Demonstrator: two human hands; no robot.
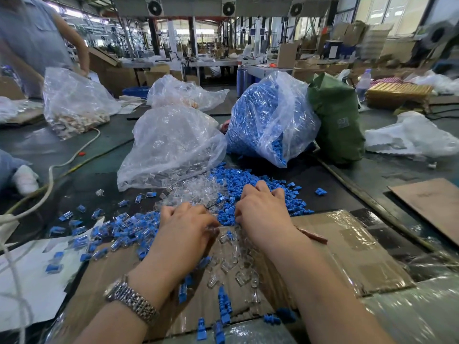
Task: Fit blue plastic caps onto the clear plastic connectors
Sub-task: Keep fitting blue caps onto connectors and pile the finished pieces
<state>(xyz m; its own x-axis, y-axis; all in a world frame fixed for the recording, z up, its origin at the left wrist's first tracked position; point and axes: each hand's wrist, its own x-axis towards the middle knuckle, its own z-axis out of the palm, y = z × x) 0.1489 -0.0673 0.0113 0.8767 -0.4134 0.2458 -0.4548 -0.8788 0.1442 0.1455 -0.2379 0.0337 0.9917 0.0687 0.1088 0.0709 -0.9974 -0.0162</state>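
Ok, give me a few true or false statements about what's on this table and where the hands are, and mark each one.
1. The bag of blue caps stands to the right of the clear bag of connectors. True.
2. A wristwatch is on the right wrist. False: it is on the left wrist.
3. The right hand rests at the loose pile of blue caps. True.
4. The left hand is raised well above the table. False: it is down among the parts on the cardboard.
5. A green bag stands right of the blue caps' bag. True.
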